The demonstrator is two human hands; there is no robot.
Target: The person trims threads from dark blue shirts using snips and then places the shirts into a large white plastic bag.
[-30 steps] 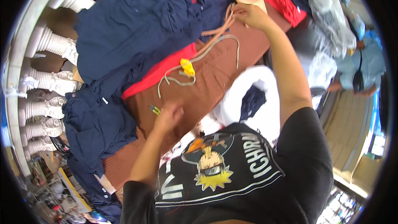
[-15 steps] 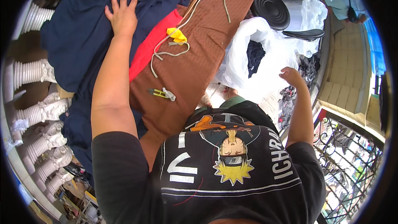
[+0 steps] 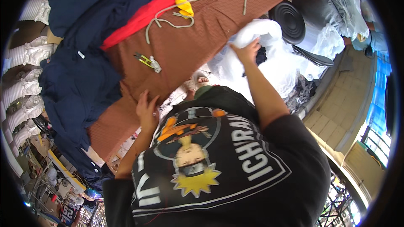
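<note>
My left hand (image 3: 148, 108) is at the near edge of the brown cloth (image 3: 185, 67) covering the table, fingers spread, with nothing in it. My right hand (image 3: 248, 52) is over the mouth of a white plastic bag (image 3: 277, 69), thumb and fingers apart; whether it touches the bag, I cannot tell. Dark fabric shows inside the bag. Yellow-handled thread snips (image 3: 144, 60) lie on the brown cloth. Beyond them are a grey cord (image 3: 172, 23) and a small yellow cloth piece (image 3: 184, 8). Navy fabric (image 3: 80, 80) is heaped at the left, beside a strip of red fabric (image 3: 139, 23).
A round black stool seat (image 3: 287, 22) stands behind the bag. Dark scraps (image 3: 303, 88) lie on the floor to its right. White balusters (image 3: 29, 54) line the left side, with assorted clutter below them. A person's arm (image 3: 370, 38) shows at the far right.
My left hand has left the navy fabric and come back to the near table edge. The right hand has moved left and forward to the bag's mouth. The view has turned.
</note>
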